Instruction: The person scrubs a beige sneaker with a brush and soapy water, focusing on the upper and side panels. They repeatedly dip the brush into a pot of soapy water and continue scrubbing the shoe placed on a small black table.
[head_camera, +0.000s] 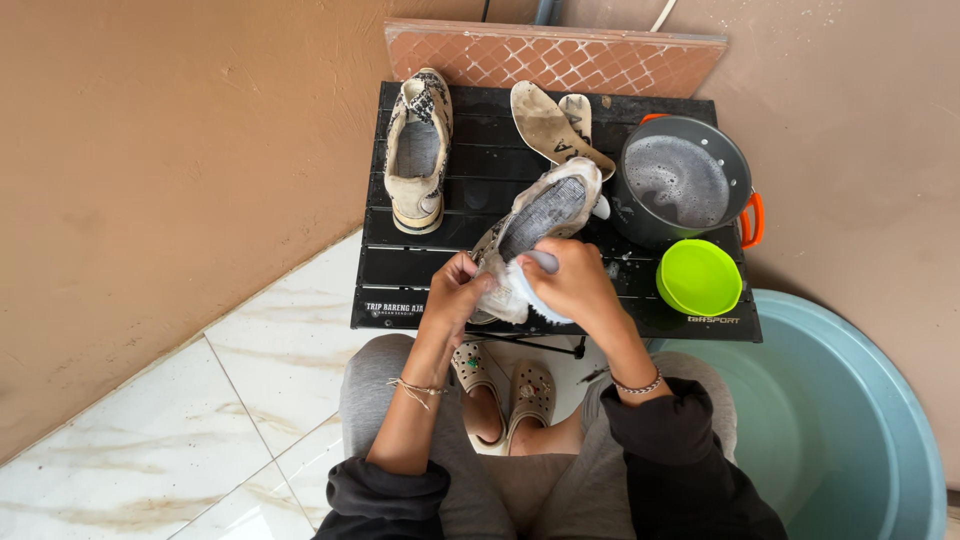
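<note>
- Right now the shoe (535, 235) sits at frame centre, tilted on the black table (420, 270), its opening facing up.
- My left hand (455, 295) is wrapped round the shoe's near end, holding it steady.
- My right hand (572, 280) is closed on a pale brush (530, 290) pressed to the shoe's side; white foam shows where they meet.
- Judging by that foam, scrubbing of this shoe is under way; how much of it is clean I cannot tell.
- A second shoe (418, 150) stands in the upper left of the table, dry-looking and apparently not yet washed.
- Two insoles (550, 125) lie at upper centre, out of the shoes and still grubby.
- A grey pot (685, 180) with orange handles, holding sudsy water, stands at upper right of the table.
- A lime green bowl (700, 277) lies just below the pot, touching or nearly so.
- A large blue tub (860, 420) fills the lower right of the frame.
- Small white lettering runs along the table's near edge, at its left and right corners; no packages in view.
- A reddish tile (555, 55) leans on the wall behind the table.
</note>
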